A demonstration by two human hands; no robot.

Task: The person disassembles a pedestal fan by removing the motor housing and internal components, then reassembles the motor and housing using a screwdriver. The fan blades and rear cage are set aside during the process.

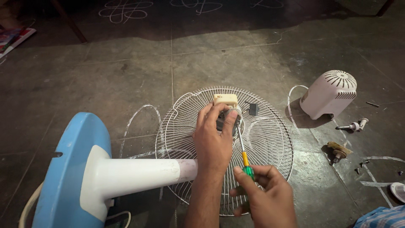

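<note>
My left hand [213, 141] grips the fan's motor block [228, 114], a dark unit with a cream plastic piece on top, at the centre of a round white wire fan guard [270, 139] lying on the floor. My right hand [263, 196] holds a screwdriver [244, 154] with a green and yellow handle. Its metal shaft slants up to the motor, just right of my left fingers. The fan's white pole [143, 173] runs left from under my left wrist to the blue and white base [71, 169].
A white vented motor cover [330, 93] stands on the grey stone floor at the right. Near it lie a white knob with a shaft [353, 125], a brownish part [338, 151] and several loose screws [362, 164]. White chalk patterns mark the floor.
</note>
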